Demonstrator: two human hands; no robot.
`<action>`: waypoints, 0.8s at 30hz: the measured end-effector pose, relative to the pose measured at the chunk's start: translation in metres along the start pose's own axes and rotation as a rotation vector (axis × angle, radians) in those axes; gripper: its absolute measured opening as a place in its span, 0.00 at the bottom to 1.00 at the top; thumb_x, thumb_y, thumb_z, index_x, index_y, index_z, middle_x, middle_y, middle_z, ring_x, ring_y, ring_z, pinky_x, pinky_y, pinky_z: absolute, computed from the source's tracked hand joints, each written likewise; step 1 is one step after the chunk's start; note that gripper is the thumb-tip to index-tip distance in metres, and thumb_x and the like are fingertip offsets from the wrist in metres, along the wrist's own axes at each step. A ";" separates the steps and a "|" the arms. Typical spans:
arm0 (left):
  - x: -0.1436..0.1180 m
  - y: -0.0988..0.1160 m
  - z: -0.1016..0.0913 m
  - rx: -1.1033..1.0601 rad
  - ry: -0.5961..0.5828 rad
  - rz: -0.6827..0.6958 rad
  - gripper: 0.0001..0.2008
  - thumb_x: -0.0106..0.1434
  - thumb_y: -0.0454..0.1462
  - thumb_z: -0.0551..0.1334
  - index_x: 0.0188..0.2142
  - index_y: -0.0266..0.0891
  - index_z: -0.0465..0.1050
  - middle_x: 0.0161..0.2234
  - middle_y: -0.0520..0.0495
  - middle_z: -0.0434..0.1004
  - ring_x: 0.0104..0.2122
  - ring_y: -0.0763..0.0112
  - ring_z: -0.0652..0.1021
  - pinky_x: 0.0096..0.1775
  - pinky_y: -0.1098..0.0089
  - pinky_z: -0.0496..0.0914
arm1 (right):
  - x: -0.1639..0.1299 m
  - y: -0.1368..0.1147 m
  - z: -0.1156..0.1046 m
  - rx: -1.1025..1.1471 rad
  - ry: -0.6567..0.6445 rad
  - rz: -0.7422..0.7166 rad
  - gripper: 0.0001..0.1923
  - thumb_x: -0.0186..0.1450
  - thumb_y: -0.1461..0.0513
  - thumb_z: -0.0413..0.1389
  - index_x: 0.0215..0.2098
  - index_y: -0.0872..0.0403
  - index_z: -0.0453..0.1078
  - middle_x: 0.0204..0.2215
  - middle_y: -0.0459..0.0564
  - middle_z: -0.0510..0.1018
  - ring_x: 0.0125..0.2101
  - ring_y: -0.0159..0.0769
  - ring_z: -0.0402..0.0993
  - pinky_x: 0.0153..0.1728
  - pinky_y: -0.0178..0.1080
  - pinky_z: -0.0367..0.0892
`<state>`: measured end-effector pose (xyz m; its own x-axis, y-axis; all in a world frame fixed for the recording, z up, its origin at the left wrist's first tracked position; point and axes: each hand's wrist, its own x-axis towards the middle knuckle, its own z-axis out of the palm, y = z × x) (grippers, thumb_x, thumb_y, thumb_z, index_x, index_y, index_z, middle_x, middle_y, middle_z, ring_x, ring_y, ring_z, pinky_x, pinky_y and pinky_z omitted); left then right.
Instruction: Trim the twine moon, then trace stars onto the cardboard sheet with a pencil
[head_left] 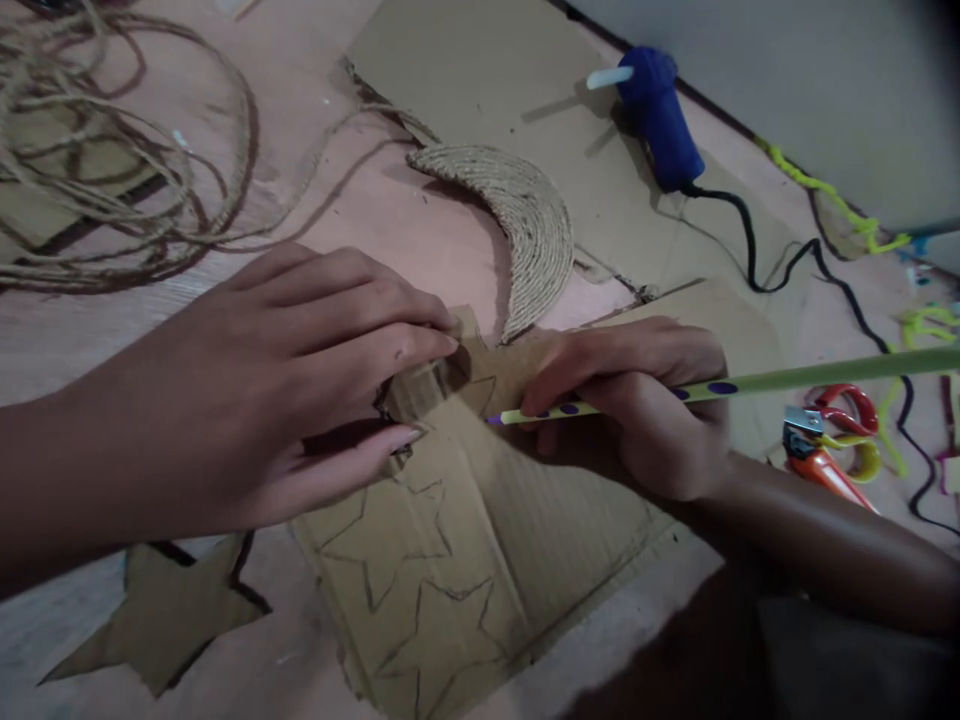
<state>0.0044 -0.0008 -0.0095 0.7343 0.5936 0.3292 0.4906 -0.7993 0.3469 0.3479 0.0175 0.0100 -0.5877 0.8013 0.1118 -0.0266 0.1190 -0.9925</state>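
Head view: my left hand (300,390) presses the star-marked cardboard (450,540); right-hand fingers (570,385) at 3 o'clock pinch a dotted green pencil (675,392).

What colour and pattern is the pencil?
Light green pencil with purple dots, in the head view.

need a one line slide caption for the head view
Left hand pins a template on cardboard while right hand traces with a pencil.
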 end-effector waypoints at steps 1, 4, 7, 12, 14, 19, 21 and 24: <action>0.000 0.000 0.000 0.004 -0.002 0.003 0.22 0.93 0.44 0.62 0.79 0.44 0.74 0.77 0.41 0.86 0.77 0.40 0.84 0.77 0.47 0.74 | 0.001 0.000 0.000 -0.022 -0.007 0.004 0.18 0.77 0.72 0.61 0.40 0.53 0.93 0.33 0.46 0.92 0.26 0.31 0.89 0.29 0.30 0.80; 0.000 0.000 0.001 -0.001 0.016 0.003 0.21 0.93 0.44 0.62 0.78 0.45 0.75 0.76 0.43 0.86 0.76 0.42 0.85 0.76 0.47 0.75 | 0.002 -0.004 0.000 -0.072 -0.006 0.029 0.20 0.77 0.72 0.60 0.40 0.52 0.94 0.32 0.46 0.92 0.28 0.33 0.90 0.32 0.32 0.81; 0.000 0.000 0.003 -0.006 0.045 0.007 0.21 0.92 0.45 0.64 0.77 0.44 0.77 0.74 0.43 0.88 0.74 0.43 0.86 0.74 0.47 0.78 | 0.002 -0.006 0.000 -0.070 0.006 0.066 0.19 0.75 0.72 0.60 0.38 0.51 0.93 0.29 0.46 0.91 0.26 0.36 0.88 0.29 0.34 0.79; 0.001 -0.001 0.002 0.006 0.044 0.001 0.20 0.93 0.47 0.64 0.75 0.45 0.78 0.72 0.44 0.89 0.72 0.45 0.87 0.71 0.48 0.78 | 0.001 -0.005 0.001 -0.057 0.052 0.073 0.17 0.74 0.71 0.62 0.39 0.52 0.94 0.28 0.46 0.90 0.25 0.36 0.88 0.27 0.35 0.78; 0.002 -0.001 0.002 0.011 0.036 0.003 0.19 0.93 0.47 0.64 0.74 0.44 0.79 0.72 0.44 0.89 0.71 0.45 0.87 0.70 0.47 0.78 | 0.000 -0.004 0.002 -0.053 0.063 0.065 0.16 0.74 0.71 0.63 0.40 0.52 0.94 0.29 0.46 0.91 0.26 0.37 0.89 0.27 0.35 0.79; 0.003 -0.002 0.003 0.025 0.039 0.006 0.20 0.93 0.49 0.63 0.74 0.45 0.78 0.72 0.44 0.89 0.70 0.45 0.87 0.69 0.46 0.80 | -0.001 -0.006 0.003 -0.011 0.083 0.163 0.19 0.71 0.73 0.61 0.37 0.50 0.93 0.29 0.45 0.91 0.24 0.37 0.86 0.25 0.37 0.78; 0.002 -0.002 0.002 0.024 0.029 -0.010 0.19 0.92 0.48 0.63 0.75 0.50 0.78 0.72 0.47 0.89 0.71 0.47 0.87 0.71 0.45 0.80 | -0.001 -0.007 0.003 -0.016 0.065 0.144 0.18 0.73 0.72 0.61 0.38 0.50 0.93 0.29 0.45 0.91 0.26 0.37 0.88 0.28 0.36 0.80; 0.000 -0.001 0.000 0.016 0.030 -0.008 0.20 0.90 0.48 0.64 0.74 0.50 0.79 0.72 0.46 0.89 0.70 0.45 0.87 0.72 0.42 0.81 | -0.001 -0.007 0.003 -0.017 0.060 0.141 0.17 0.74 0.71 0.62 0.37 0.50 0.92 0.30 0.45 0.91 0.26 0.36 0.88 0.28 0.36 0.80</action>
<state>0.0040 -0.0005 -0.0099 0.7161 0.6020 0.3532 0.5040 -0.7961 0.3351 0.3467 0.0144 0.0164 -0.5353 0.8442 -0.0259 0.0667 0.0117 -0.9977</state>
